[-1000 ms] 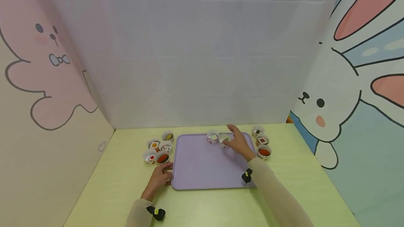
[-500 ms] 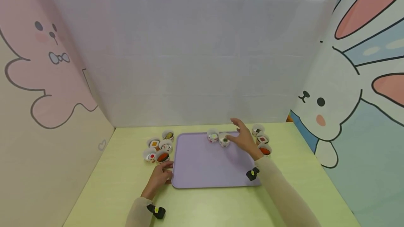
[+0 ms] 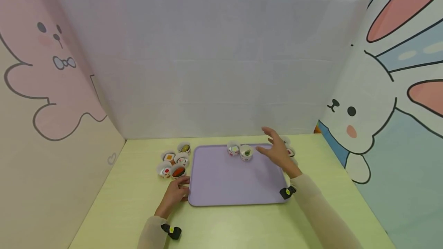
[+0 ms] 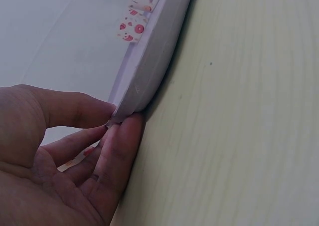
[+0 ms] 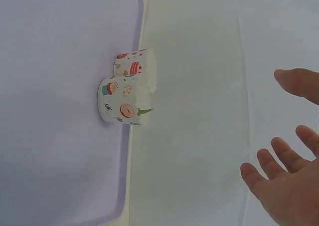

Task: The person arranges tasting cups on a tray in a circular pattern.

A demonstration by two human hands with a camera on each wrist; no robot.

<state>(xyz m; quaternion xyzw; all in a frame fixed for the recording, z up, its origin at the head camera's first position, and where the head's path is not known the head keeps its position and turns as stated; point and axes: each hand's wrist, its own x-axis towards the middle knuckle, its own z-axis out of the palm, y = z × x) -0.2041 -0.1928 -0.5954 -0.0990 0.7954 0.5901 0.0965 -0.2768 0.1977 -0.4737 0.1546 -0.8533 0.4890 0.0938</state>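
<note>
A lilac tray [image 3: 232, 189] lies on the table. My left hand [image 3: 174, 195] is at its left edge; in the left wrist view thumb and fingers pinch the tray's rim [image 4: 144, 86]. On the tray's far side two printed paper cups stand side by side. The right one [image 3: 246, 156] has something green inside, its tip poking past the edge in the right wrist view. The left cup [image 3: 233, 151] has pale contents that I cannot make out. My right hand [image 3: 279, 154], fingers spread and holding nothing, hovers right of these cups, apart from them.
Several filled paper cups, one [image 3: 178, 171] with orange-red contents, cluster left of the tray. More cups [image 3: 290, 151] stand at its right, partly hidden behind my right hand. A white backdrop [image 3: 207, 68] rises behind the table [image 3: 221, 226].
My right hand has drawn away from the green-filled cup, moving up and to the right and leaving it on the tray. The left hand stays at the tray's edge.
</note>
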